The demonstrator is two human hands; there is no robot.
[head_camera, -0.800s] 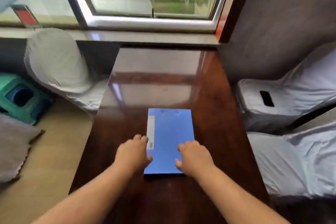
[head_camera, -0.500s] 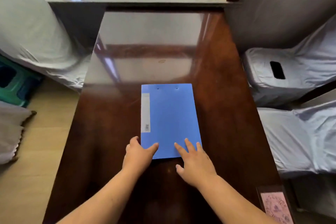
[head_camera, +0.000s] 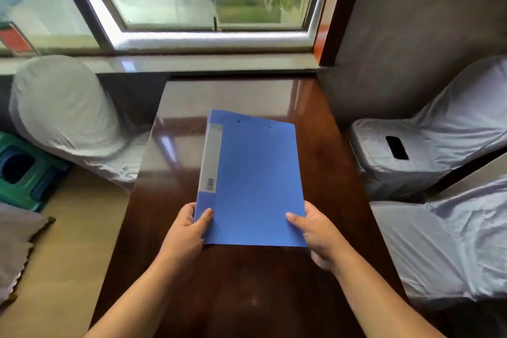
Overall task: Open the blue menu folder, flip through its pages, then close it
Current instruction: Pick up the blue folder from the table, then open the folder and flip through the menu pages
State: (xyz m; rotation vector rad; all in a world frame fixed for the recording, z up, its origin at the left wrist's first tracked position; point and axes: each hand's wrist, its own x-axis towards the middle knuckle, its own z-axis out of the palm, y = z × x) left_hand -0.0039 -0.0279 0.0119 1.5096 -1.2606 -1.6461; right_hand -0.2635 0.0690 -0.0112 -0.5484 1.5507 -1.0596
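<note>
The blue menu folder [head_camera: 255, 181] is closed, with a pale grey spine label down its left side. It is raised off the dark wooden table [head_camera: 323, 173] and tilted toward me. My left hand [head_camera: 186, 233] grips its near left corner, thumb on the cover. At the near right corner my right hand [head_camera: 318, 233] holds it the same way, fingers hidden underneath.
White-covered chairs stand on the left [head_camera: 63, 118] and on the right [head_camera: 428, 151], [head_camera: 444, 250]. A green stool [head_camera: 24, 170] sits on the floor at far left. The window sill [head_camera: 208, 63] and a dark wall close off the table's far end.
Both hands have gone from resting flat at the folder's near edge to gripping its near corners. The folder has been lifted off the table and drawn closer to me.
</note>
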